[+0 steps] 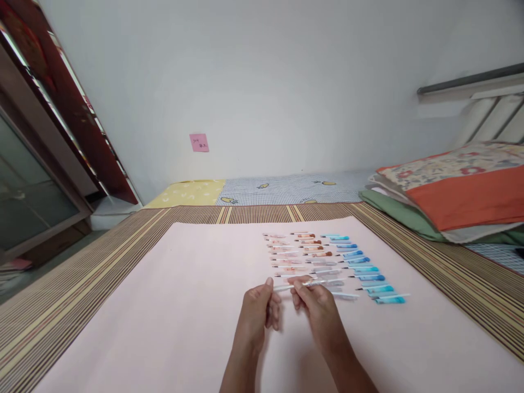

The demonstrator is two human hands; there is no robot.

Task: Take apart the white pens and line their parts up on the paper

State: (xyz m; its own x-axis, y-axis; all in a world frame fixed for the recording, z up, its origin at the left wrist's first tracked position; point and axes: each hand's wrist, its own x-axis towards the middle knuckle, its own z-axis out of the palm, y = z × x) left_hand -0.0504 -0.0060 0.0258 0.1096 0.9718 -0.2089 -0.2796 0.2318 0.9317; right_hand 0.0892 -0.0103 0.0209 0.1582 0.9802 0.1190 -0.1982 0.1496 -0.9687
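Note:
Both my hands hold a slim white pen refill [283, 287] level above the pink sheet [196, 305]. My left hand [257, 311] pinches its left end between thumb and fingers. My right hand [315, 305] is closed round it near the middle, and its right end sticks out past the fingers. Just beyond my hands lie rows of pens: pale pink ones [289, 270] on the left, brown-ended ones [317, 254] and greyish ones in the middle, blue ones [370, 277] on the right. Thin white sticks with dark tips lie beside many of them. My right hand hides some of the greyish pens.
The sheet lies on a striped brown mat [135, 245]. Folded bedding with an orange border [483, 196] is piled at the right. Behind the mat is patterned cloth [282, 191] along the white wall. A pink note [199, 143] sticks to the wall.

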